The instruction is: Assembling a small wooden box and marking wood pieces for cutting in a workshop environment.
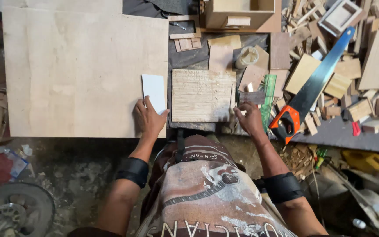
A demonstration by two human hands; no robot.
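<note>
On the right edge of the big plywood sheet (84,66), close to its near right corner, lies the small white rectangular card (154,93), and your left hand (149,117) rests flat on its near end, fingers spread and pressing down rather than closed around it. The card's long axis runs away from you, toward the far edge of the sheet, and its long sides sit roughly parallel to the sheet's right edge.

By the look of it, you are holding the card in place as a template or guide, and the positioning step is in hand; the next move probably calls for keeping that pressure steady while the other hand brings a tool across.

Your right hand (249,119) is over at the near edge of the dark workbench (343,131), fingers curled at a small dark wooden strip (252,97) just beside the green transparent ruler (268,98); whether it actually grips anything I cannot tell.

Between your hands sits a square, rough-grained wooden board (202,95). Farther right, a handsaw (312,87) with an orange and black handle lies diagonally among scattered wood offcuts (352,70). Toward the far edge stand a small glass jar (247,56) and an open wooden box (240,13).
</note>
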